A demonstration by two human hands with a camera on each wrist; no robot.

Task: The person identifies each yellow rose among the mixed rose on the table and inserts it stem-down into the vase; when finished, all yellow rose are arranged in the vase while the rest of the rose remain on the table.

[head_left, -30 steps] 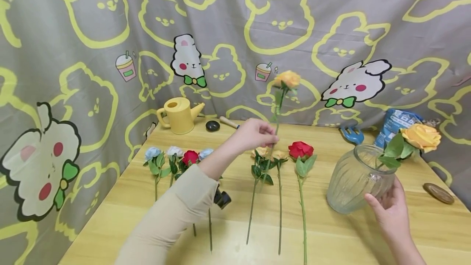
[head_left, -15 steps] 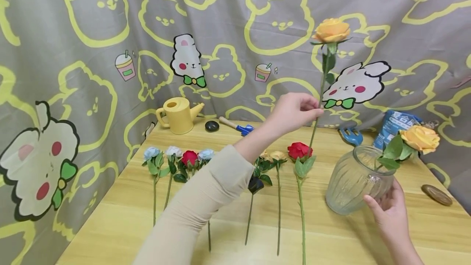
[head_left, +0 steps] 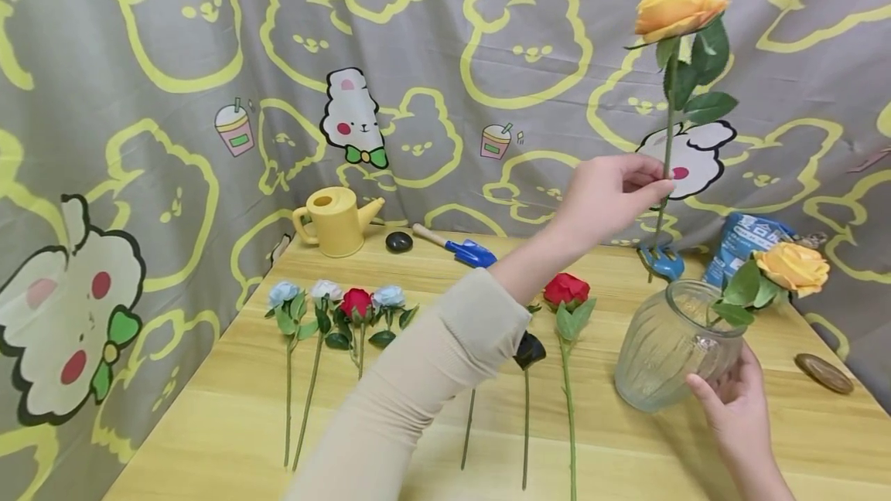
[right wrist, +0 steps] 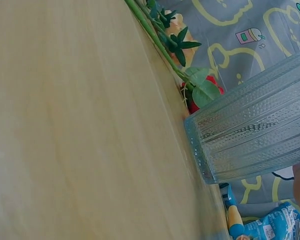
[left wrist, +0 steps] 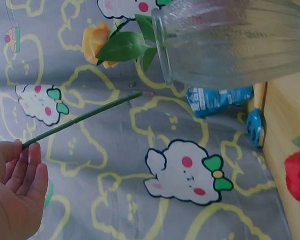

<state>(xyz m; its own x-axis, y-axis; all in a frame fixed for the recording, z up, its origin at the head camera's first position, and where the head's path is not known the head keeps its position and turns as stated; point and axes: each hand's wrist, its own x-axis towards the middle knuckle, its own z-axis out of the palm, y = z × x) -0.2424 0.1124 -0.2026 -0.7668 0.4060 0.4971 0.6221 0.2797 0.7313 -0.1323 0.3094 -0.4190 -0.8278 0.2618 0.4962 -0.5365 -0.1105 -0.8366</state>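
Note:
My left hand (head_left: 616,192) pinches the stem of an orange-yellow rose (head_left: 678,10), held upright above the table. In the left wrist view, the stem's lower end (left wrist: 105,107) points toward the mouth of a ribbed glass vase (left wrist: 235,42), apart from it. The right hand (head_left: 738,408) grips the vase's right side, thumb in front, and the vase leans slightly. Another yellow rose (head_left: 793,267) stands in the vase, its bloom hanging over the right rim. A red rose (head_left: 567,290) lies left of the vase.
Blue, white and red roses (head_left: 356,304) lie in a row on the wooden table (head_left: 209,424). Along the back are a yellow watering can (head_left: 337,221), a black stone (head_left: 399,241), a blue trowel (head_left: 473,253), a blue hand fork (head_left: 663,261) and a blue packet (head_left: 745,246). A brown oval piece (head_left: 824,373) lies right.
My left hand has lifted the orange-yellow rose from above the row of flowers, moving it up and right toward the vase. The right hand and vase have stayed almost still.

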